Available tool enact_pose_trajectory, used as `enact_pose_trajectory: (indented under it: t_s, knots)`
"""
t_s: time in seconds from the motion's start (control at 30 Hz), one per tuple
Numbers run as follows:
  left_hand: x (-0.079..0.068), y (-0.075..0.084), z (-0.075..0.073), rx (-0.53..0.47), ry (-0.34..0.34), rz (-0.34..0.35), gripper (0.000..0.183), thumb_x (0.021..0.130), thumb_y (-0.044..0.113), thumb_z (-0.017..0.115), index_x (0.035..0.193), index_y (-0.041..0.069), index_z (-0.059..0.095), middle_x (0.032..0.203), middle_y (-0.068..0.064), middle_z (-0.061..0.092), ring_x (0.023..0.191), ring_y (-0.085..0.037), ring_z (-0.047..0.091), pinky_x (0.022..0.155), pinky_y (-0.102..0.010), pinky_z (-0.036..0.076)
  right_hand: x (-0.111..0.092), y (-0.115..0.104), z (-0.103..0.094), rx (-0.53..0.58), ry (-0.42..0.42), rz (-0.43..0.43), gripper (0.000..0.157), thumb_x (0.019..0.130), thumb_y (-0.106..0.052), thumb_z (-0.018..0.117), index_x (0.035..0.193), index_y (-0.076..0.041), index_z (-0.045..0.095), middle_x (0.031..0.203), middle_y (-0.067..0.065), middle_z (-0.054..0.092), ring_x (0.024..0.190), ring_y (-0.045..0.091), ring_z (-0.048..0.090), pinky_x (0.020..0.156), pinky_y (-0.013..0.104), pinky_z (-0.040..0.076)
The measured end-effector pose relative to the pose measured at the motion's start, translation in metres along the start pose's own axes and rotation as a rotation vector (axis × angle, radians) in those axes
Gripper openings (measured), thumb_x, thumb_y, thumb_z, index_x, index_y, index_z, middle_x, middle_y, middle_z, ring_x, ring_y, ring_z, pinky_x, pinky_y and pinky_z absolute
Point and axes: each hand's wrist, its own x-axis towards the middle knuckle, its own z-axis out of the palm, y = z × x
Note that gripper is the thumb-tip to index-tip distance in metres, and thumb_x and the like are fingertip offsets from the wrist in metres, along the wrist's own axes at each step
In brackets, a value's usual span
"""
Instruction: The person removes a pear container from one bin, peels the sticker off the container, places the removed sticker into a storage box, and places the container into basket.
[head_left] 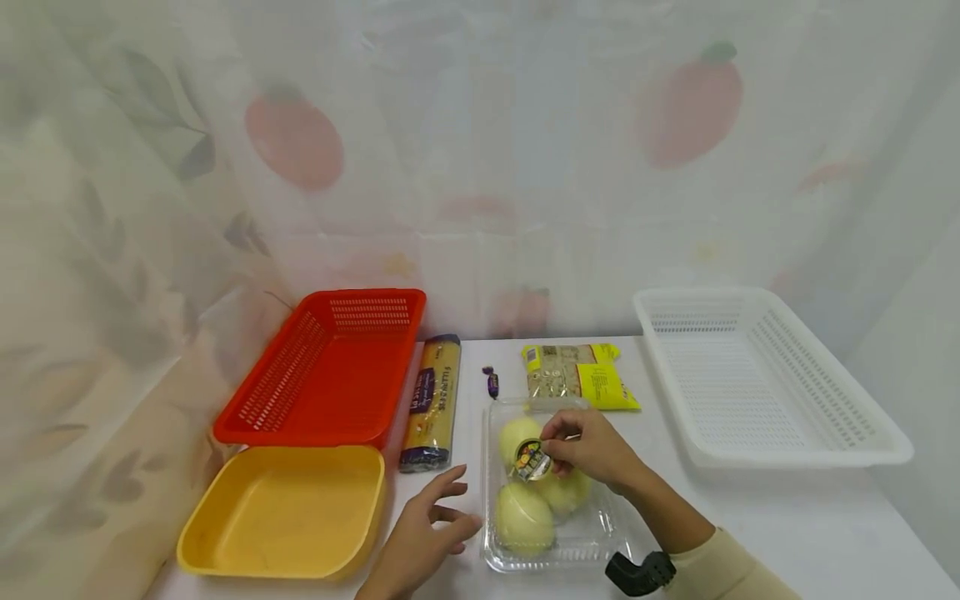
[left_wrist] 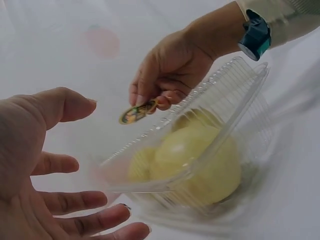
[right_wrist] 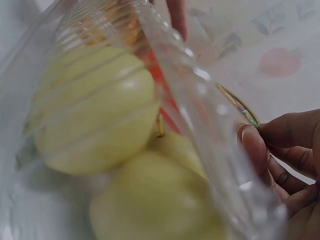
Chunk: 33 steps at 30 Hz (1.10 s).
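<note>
Between thumb and finger my right hand (head_left: 592, 446) pinches a small oval sticker (head_left: 532, 460) with a dark centre and gold rim, held above a clear plastic clamshell box (head_left: 581, 563). Edge-on, the sticker (right_wrist: 239, 104) looks thin in the right wrist view. Inside the box lie three round, pale yellow-green pears (head_left: 524, 517); a stem shows on one pear (right_wrist: 95, 110). Just left of the box hovers my left hand (head_left: 423, 537), its fingers spread and holding nothing. In the left wrist view that left hand (left_wrist: 55, 165) is apart from the box (left_wrist: 185, 177).
On the left stand a red basket (head_left: 367, 379) and a yellow basin (head_left: 281, 508). A pack of noodles (head_left: 433, 400), a purple-wrapped candy (head_left: 491, 382) and a yellow-and-clear food bag (head_left: 581, 375) lie behind the box. A white basket (head_left: 757, 392) sits at the right.
</note>
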Motion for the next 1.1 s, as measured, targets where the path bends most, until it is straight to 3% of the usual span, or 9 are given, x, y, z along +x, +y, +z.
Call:
enact_pose_trajectory:
  t_s: [0.2, 0.43, 0.63, 0.73, 0.93, 1.1]
  knots:
    - [-0.017, 0.012, -0.013, 0.091, 0.041, 0.034, 0.073, 0.081, 0.026, 0.078, 0.145, 0.014, 0.044, 0.131, -0.017, 0.053, 0.099, -0.025, 0.061, 0.079, -0.042, 0.053, -0.001, 0.001, -0.001, -0.003, 0.005, 0.009, 0.006, 0.088, 0.0, 0.066, 0.091, 0.004, 0.063, 0.079, 0.014, 0.062, 0.059, 0.023, 0.061, 0.055, 0.037, 0.056]
    - [-0.033, 0.01, -0.03, 0.003, 0.089, 0.109, 0.072, 0.078, 0.023, 0.081, 0.142, 0.02, 0.048, 0.132, -0.012, 0.053, 0.107, -0.029, 0.057, 0.083, -0.03, 0.052, -0.002, 0.001, -0.002, -0.01, 0.004, 0.002, 0.005, 0.088, 0.0, 0.065, 0.091, 0.004, 0.064, 0.077, 0.014, 0.062, 0.059, 0.023, 0.061, 0.055, 0.037, 0.056]
    - [-0.045, 0.004, -0.045, -0.022, 0.244, 0.156, 0.074, 0.072, 0.017, 0.086, 0.137, 0.026, 0.052, 0.132, -0.001, 0.056, 0.111, -0.023, 0.056, 0.089, -0.033, 0.049, -0.003, -0.001, -0.001, 0.008, -0.003, 0.004, 0.008, 0.088, 0.0, 0.066, 0.093, 0.006, 0.064, 0.075, 0.013, 0.062, 0.059, 0.022, 0.06, 0.055, 0.036, 0.056]
    - [-0.05, 0.001, -0.053, 0.016, 0.307, 0.188, 0.076, 0.072, 0.019, 0.086, 0.138, 0.025, 0.05, 0.135, -0.001, 0.054, 0.115, -0.024, 0.054, 0.091, -0.032, 0.048, -0.004, -0.003, 0.0, 0.028, -0.008, -0.002, 0.01, 0.088, 0.0, 0.066, 0.094, 0.008, 0.064, 0.075, 0.013, 0.061, 0.059, 0.022, 0.06, 0.055, 0.037, 0.056]
    - [-0.057, -0.009, -0.076, 0.113, 0.388, 0.329, 0.076, 0.075, 0.011, 0.084, 0.14, 0.018, 0.047, 0.134, -0.006, 0.054, 0.117, -0.022, 0.052, 0.091, -0.024, 0.046, -0.003, -0.002, 0.0, 0.027, -0.011, 0.001, 0.01, 0.087, 0.0, 0.066, 0.093, 0.008, 0.063, 0.075, 0.013, 0.062, 0.059, 0.021, 0.06, 0.055, 0.036, 0.056]
    - [-0.062, -0.02, -0.102, 0.115, 0.389, 0.452, 0.079, 0.075, -0.008, 0.078, 0.144, 0.006, 0.041, 0.135, -0.011, 0.052, 0.12, -0.018, 0.048, 0.092, -0.02, 0.043, -0.002, 0.0, -0.001, 0.024, -0.004, 0.008, 0.008, 0.087, 0.0, 0.066, 0.092, 0.006, 0.063, 0.075, 0.014, 0.063, 0.058, 0.02, 0.06, 0.055, 0.037, 0.056]
